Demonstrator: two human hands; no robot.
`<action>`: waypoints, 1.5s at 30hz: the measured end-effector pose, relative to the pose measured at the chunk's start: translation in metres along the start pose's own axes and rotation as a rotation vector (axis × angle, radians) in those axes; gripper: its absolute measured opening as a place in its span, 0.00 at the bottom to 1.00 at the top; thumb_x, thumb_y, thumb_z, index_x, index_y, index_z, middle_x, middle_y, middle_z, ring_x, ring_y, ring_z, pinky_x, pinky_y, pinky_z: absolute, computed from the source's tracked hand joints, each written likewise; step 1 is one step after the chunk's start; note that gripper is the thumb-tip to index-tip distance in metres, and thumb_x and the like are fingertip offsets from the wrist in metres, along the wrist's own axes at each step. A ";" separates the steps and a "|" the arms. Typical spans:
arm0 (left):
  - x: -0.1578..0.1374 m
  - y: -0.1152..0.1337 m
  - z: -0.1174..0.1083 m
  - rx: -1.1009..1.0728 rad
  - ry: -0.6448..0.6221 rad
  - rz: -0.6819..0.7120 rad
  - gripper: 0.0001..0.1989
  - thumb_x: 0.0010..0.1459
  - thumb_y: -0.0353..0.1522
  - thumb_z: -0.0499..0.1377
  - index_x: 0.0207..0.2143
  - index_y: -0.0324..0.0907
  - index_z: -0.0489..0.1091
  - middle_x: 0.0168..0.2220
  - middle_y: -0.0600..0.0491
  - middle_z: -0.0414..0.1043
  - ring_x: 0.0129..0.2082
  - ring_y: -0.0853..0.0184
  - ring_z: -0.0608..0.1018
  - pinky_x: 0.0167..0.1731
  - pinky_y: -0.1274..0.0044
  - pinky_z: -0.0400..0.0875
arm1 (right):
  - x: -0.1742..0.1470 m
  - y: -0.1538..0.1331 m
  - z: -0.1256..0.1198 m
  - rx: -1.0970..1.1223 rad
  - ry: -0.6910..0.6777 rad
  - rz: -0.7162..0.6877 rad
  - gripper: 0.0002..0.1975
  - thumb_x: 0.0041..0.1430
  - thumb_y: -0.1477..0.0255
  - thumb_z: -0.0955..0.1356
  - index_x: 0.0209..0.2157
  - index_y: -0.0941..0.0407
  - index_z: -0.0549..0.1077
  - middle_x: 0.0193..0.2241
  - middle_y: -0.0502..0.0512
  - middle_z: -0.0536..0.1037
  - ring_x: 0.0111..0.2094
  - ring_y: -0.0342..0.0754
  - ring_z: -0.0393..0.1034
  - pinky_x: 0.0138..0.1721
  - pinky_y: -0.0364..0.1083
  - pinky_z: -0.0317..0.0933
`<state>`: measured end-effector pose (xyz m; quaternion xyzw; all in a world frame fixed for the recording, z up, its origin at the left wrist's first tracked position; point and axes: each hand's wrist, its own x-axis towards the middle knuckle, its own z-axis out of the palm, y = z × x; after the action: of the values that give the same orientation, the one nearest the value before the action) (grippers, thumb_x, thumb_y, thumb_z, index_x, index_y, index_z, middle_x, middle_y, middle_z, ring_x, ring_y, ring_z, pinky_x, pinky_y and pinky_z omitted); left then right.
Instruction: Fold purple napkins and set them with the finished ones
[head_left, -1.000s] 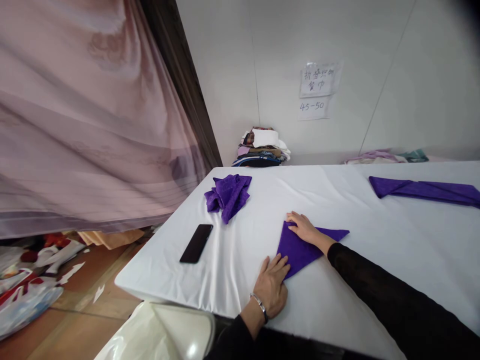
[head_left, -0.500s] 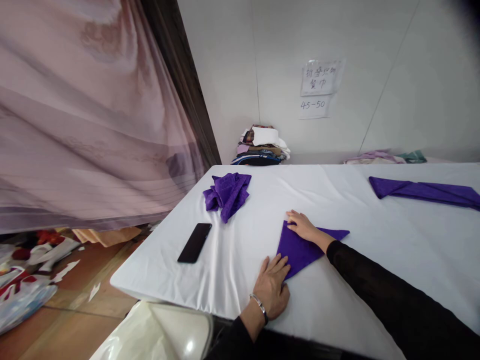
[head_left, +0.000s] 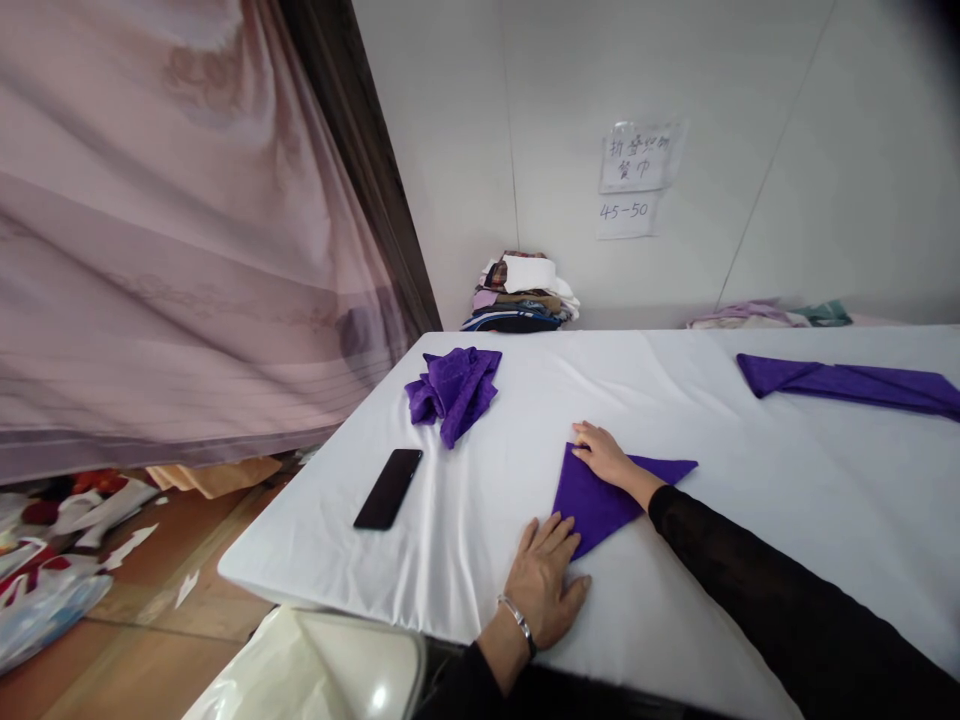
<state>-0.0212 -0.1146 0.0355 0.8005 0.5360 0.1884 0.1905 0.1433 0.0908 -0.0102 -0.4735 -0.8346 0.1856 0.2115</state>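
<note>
A purple cloth napkin (head_left: pixel 600 505), folded into a triangle, lies on the white-covered table (head_left: pixel 472 540). My left hand (head_left: pixel 544 580) rests flat with its fingers apart, the fingertips on the napkin's near left corner and the thumb out over the white cover. At the far left corner, my right hand (head_left: pixel 606 455) lies on the cloth with fingers stretched and slightly bent. Its forearm crosses the napkin's right part, whose pointed tip shows beyond the wrist.
A crumpled purple napkin (head_left: pixel 456 390) and a black phone (head_left: pixel 388 488) lie to the left. A long folded purple cloth (head_left: pixel 847 385) is at the far right. Behind the table is a stack of folded clothes (head_left: pixel 521 290). A pink curtain (head_left: pixel 165 250) hangs at left.
My left thumb has spread outward, away from the fingers, and the left hand has shifted slightly. My right hand and the folded napkin have stayed in place.
</note>
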 end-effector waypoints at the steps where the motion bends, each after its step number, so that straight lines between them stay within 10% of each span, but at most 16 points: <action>1: 0.001 0.001 0.000 0.010 0.019 -0.002 0.22 0.54 0.37 0.54 0.53 0.46 0.62 0.57 0.52 0.61 0.58 0.61 0.59 0.59 0.60 0.48 | 0.000 -0.001 0.000 -0.001 0.015 -0.005 0.05 0.54 0.73 0.62 0.29 0.54 0.69 0.54 0.58 0.64 0.58 0.54 0.51 0.56 0.56 0.45; 6: 0.027 0.013 -0.004 0.121 0.152 0.014 0.16 0.59 0.35 0.49 0.48 0.45 0.66 0.52 0.50 0.67 0.55 0.61 0.63 0.58 0.57 0.47 | -0.003 -0.008 -0.003 0.000 0.095 -0.033 0.06 0.53 0.73 0.63 0.34 0.55 0.69 0.50 0.58 0.68 0.55 0.53 0.56 0.54 0.53 0.49; 19: 0.082 0.005 0.037 0.351 -0.030 -0.084 0.26 0.58 0.35 0.44 0.58 0.34 0.54 0.62 0.43 0.49 0.62 0.59 0.49 0.59 0.62 0.46 | -0.012 -0.026 -0.012 0.008 0.223 -0.032 0.22 0.59 0.70 0.60 0.56 0.56 0.59 0.55 0.60 0.63 0.58 0.52 0.51 0.57 0.55 0.46; 25: 0.082 0.001 0.038 0.350 -0.021 -0.073 0.26 0.57 0.33 0.45 0.58 0.33 0.55 0.61 0.43 0.51 0.61 0.59 0.51 0.59 0.62 0.48 | -0.056 -0.038 -0.023 -0.002 0.006 -0.187 0.28 0.62 0.58 0.55 0.61 0.53 0.50 0.61 0.55 0.52 0.62 0.50 0.39 0.60 0.56 0.35; 39: 0.081 -0.005 0.044 0.471 0.032 -0.037 0.27 0.59 0.38 0.43 0.58 0.35 0.55 0.61 0.47 0.51 0.61 0.60 0.52 0.59 0.66 0.50 | -0.040 0.084 -0.080 -0.296 -0.022 0.162 0.33 0.60 0.52 0.50 0.61 0.55 0.49 0.61 0.57 0.52 0.62 0.52 0.38 0.60 0.56 0.33; 45: 0.081 -0.003 0.042 0.433 0.023 -0.052 0.27 0.59 0.38 0.44 0.58 0.34 0.55 0.61 0.46 0.50 0.61 0.60 0.52 0.59 0.65 0.50 | -0.046 0.061 -0.091 -0.343 0.096 0.318 0.29 0.62 0.56 0.50 0.59 0.56 0.55 0.60 0.60 0.56 0.61 0.55 0.42 0.58 0.60 0.35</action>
<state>0.0265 -0.0425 0.0061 0.8064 0.5868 0.0729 0.0128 0.2561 0.0906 0.0269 -0.6363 -0.7579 0.0493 0.1353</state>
